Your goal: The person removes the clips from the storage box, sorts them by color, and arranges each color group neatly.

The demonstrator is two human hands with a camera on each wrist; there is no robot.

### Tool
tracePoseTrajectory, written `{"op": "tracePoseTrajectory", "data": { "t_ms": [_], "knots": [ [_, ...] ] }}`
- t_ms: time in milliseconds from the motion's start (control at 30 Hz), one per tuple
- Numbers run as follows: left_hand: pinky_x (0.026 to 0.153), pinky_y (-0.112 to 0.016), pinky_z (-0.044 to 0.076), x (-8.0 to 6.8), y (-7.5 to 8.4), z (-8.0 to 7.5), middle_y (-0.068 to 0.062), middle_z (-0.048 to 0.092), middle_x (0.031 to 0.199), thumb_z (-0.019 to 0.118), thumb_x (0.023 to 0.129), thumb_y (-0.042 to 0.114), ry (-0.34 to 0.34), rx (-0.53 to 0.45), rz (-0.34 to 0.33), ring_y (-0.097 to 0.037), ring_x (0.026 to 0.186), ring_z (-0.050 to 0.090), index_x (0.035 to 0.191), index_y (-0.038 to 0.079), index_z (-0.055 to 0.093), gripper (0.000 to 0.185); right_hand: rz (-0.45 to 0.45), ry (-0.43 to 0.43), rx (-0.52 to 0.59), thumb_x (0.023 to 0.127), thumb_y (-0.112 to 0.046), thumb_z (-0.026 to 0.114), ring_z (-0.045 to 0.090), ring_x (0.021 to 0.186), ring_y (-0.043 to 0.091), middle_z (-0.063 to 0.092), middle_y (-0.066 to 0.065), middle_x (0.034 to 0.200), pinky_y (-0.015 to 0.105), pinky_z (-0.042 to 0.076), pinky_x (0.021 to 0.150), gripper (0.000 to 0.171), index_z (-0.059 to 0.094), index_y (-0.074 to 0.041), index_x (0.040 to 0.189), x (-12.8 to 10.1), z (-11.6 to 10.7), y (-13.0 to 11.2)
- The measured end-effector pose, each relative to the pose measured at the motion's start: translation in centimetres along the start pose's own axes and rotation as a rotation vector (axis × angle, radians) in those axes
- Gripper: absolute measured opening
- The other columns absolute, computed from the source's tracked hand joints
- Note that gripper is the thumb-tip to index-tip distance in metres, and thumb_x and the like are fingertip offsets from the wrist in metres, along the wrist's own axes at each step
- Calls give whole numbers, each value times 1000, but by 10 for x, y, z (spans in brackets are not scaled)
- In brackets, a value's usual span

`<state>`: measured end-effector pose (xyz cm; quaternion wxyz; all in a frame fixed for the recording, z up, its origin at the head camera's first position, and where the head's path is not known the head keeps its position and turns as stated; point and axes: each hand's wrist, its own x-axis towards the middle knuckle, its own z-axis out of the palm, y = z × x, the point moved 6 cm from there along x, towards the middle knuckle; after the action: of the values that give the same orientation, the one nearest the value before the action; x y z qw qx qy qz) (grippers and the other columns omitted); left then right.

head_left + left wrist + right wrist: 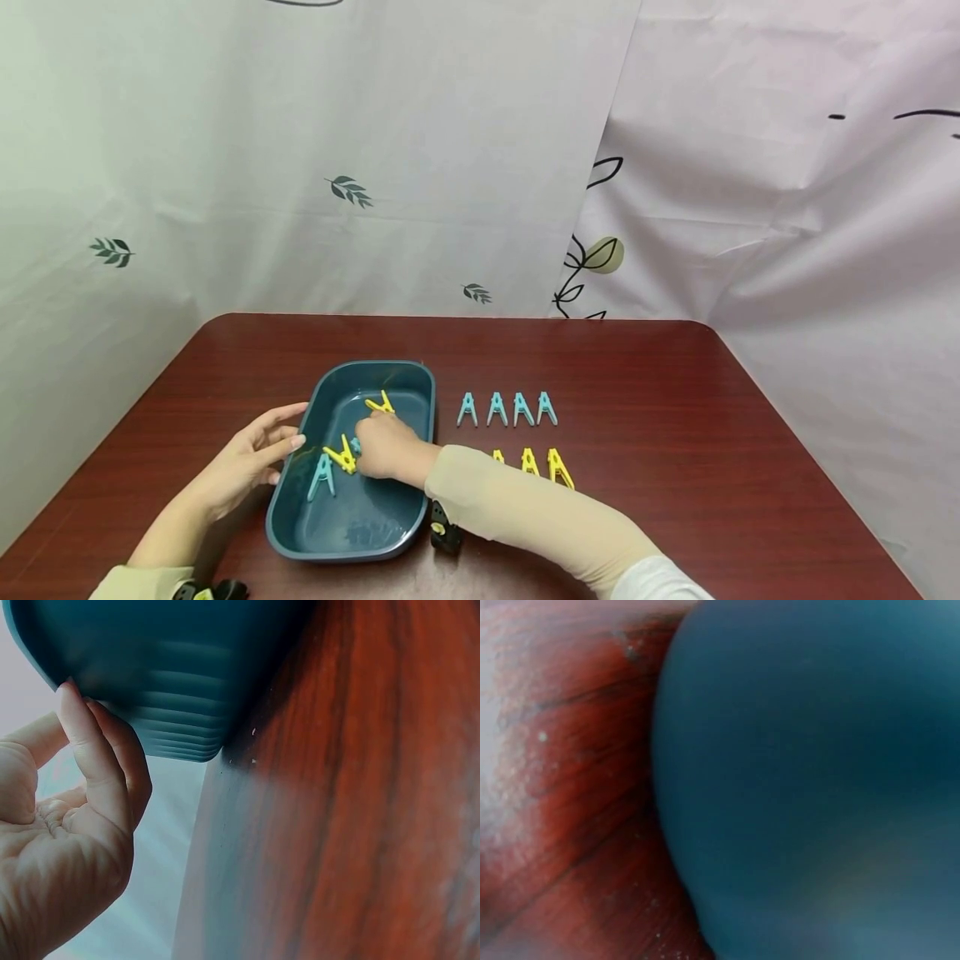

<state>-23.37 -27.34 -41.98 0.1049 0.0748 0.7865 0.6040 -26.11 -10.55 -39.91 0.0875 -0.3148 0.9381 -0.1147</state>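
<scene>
A dark teal tray (291, 523) sits on the red-brown table (675, 433). In it lie a yellow clothespin (380, 405) at the far end, a second yellow clothespin (341, 457) and a teal clothespin (322, 476). My right hand (382, 447) reaches into the tray, fingers curled down beside the second yellow pin, with a small teal tip (356, 444) showing at its fingertips; the grip is hidden. My left hand (255, 454) rests against the tray's left rim with relaxed fingers (97, 772) touching the outer wall of the tray (172, 675). The right wrist view shows only blurred tray (817, 787) and table (577, 825).
To the right of the tray, a row of several teal clothespins (506, 409) lies on the table. Nearer to me lie yellow clothespins (558, 467), one partly hidden by my right sleeve (525, 508). Curtains hang close behind and beside the table.
</scene>
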Motion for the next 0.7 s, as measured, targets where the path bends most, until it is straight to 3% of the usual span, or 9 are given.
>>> {"op": "tracePoseTrajectory", "data": {
  "t_ms": [267, 533, 700],
  "knots": [
    [57, -26, 51, -2, 2, 2, 4, 60, 101, 52, 98, 20, 6, 21, -27, -8, 81, 59, 141, 18, 34, 46, 38, -1, -90, 82, -23, 71, 50, 81, 11, 58, -2, 89, 24, 41, 60, 9, 66, -16, 83, 1, 3, 2],
    [56, -26, 51, -1, 2, 1, 5, 60, 102, 51, 99, 18, 1, 11, -16, -9, 81, 59, 140, 21, 36, 45, 14, 27, -51, 82, -19, 71, 47, 63, 8, 54, -5, 73, 21, 39, 52, 14, 59, -17, 88, -1, -3, 0],
    [56, -26, 51, 0, 1, 1, 5, 61, 102, 51, 99, 16, -3, 2, -6, -9, 81, 59, 140, 22, 36, 44, 16, 34, 4, 84, -13, 70, 53, 70, 4, 64, -8, 90, 19, 42, 55, 19, 66, -19, 101, -6, -8, 0]
  ]
}}
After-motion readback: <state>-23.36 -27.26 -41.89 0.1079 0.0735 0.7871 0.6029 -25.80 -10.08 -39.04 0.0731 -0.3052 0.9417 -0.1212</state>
